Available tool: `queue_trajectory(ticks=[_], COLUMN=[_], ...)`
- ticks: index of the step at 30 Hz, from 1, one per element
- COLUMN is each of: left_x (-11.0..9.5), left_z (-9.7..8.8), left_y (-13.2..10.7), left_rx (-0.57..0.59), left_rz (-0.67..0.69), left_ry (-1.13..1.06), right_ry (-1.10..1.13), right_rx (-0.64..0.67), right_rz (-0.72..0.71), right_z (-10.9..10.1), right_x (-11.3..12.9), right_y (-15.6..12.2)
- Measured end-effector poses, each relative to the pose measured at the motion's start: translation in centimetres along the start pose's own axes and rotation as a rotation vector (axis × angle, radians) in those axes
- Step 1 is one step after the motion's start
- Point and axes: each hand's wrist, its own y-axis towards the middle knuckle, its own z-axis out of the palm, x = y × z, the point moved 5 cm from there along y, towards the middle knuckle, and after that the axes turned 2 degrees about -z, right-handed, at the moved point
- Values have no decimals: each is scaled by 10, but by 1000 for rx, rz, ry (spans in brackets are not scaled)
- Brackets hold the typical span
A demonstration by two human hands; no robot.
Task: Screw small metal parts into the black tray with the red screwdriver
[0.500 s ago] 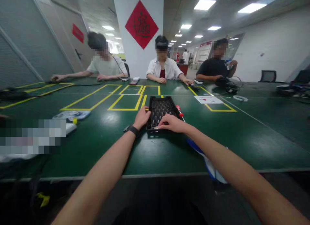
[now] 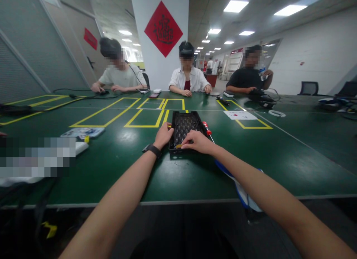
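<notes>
A black tray point(image 2: 186, 118) with a dotted inner grid lies on the green table point(image 2: 279, 155) straight ahead. My left hand point(image 2: 163, 135) grips the tray's near-left edge, a black watch on that wrist. My right hand point(image 2: 198, 141) rests on the tray's near edge, its fingertips pinched round a small yellowish piece point(image 2: 179, 146). A red-handled tool point(image 2: 206, 128) lies against the tray's right side.
Three people sit at the table's far side with phones and cables before them. Yellow tape rectangles point(image 2: 145, 117) mark the tabletop. A blue-and-white object point(image 2: 242, 192) lies under my right forearm. A flat packet point(image 2: 82, 132) sits at left, a paper sheet point(image 2: 240, 115) at right.
My right hand has drawn in slightly on the tray's near edge. The person at far left has pulled an outstretched arm back. The person in the middle has drawn a hand back.
</notes>
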Motion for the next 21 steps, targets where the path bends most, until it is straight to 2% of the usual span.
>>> queue_trajectory(ticks=[14,21], left_x=[0,1], left_z=[0,1], left_y=[1,1], left_rx=[-12,-18], left_rz=[8,-2], left_ry=[-8,-16], right_ry=[-213,-175], right_rx=[51,88], right_rz=[-34,-9], right_z=[-3,-2], right_x=[12,5], right_y=[1,-1])
